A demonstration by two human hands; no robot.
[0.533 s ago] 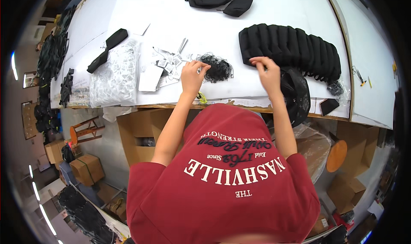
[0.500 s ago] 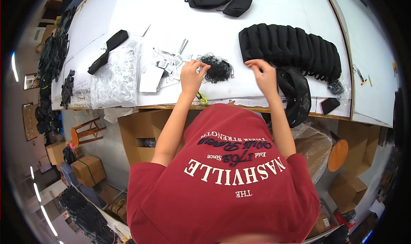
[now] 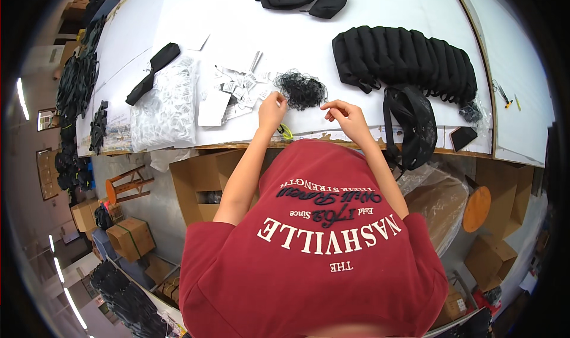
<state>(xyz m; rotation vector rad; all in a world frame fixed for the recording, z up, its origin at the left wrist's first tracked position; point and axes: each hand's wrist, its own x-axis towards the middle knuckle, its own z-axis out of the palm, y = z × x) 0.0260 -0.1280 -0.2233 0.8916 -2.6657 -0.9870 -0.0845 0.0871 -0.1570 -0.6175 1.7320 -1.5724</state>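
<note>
At the front of the white table, my left hand [image 3: 272,112] is closed in a pinch. Whatever its fingertips hold is too small to make out. Just beyond lies a tangled heap of thin black loops [image 3: 301,90]. To the right of the heap, my right hand [image 3: 347,119] has its fingers bent toward the left, with thumb and forefinger apart and nothing visible between them. Loose white tags [image 3: 242,89] are scattered left of the heap. Beside my right forearm, a black pouch with a strap [image 3: 414,127] lies over the table's front edge.
A long row of black pouches [image 3: 404,59] lies at right. More black pouches [image 3: 329,2] sit at the back. On the left is a clear bag of white tags [image 3: 163,109] beneath a black pouch [image 3: 152,71]. A dark phone [image 3: 463,138] rests near the right front edge.
My right hand has moved left and nearer to me, away from the pouch row toward the black loops. My left hand has drawn slightly back toward me from the heap.
</note>
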